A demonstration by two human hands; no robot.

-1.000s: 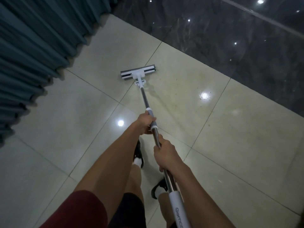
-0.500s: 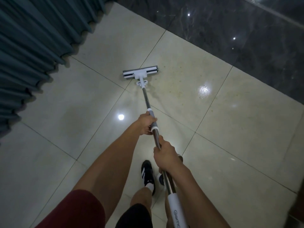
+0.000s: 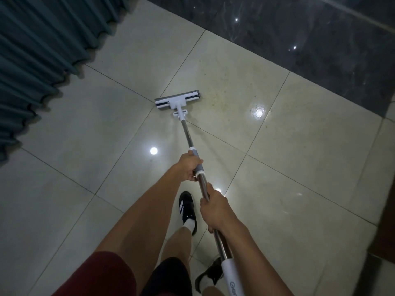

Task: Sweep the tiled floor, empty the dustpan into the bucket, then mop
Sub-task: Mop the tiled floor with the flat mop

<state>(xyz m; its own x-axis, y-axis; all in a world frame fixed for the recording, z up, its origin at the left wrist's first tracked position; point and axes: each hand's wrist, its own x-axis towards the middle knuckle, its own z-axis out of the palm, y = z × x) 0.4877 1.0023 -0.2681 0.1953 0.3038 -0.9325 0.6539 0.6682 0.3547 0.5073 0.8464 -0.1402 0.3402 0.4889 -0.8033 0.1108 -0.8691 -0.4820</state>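
- Down the middle of the head view, the mop runs from the bottom edge up to its head on the tiled floor.
- Left hand: its grip is wrapped tight around the grey collar on the metal shaft, fingers curled round from the left, thumb side up.
- Right hand: its grip is clamped on the bare shaft just below the left hand, nearer the body, knuckles facing the camera. The two hands are close but apart, with a short stretch of shaft showing between them.
- Below the right hand the shaft passes beside the forearm into a white handle sleeve with grey lettering, cut off by the frame edge.
- Beyond the left hand, the mop head, white bracket with a grey pad, lies flat on the tiles, well ahead of both hands, over a crossing of grout lines.
- Right of the mop head the tile looks speckled and glossy.
- A teal curtain hangs at upper left; dark polished stone borders the pale tiles at upper right.
- A black shoe with white stripes stands on the floor between the forearms.
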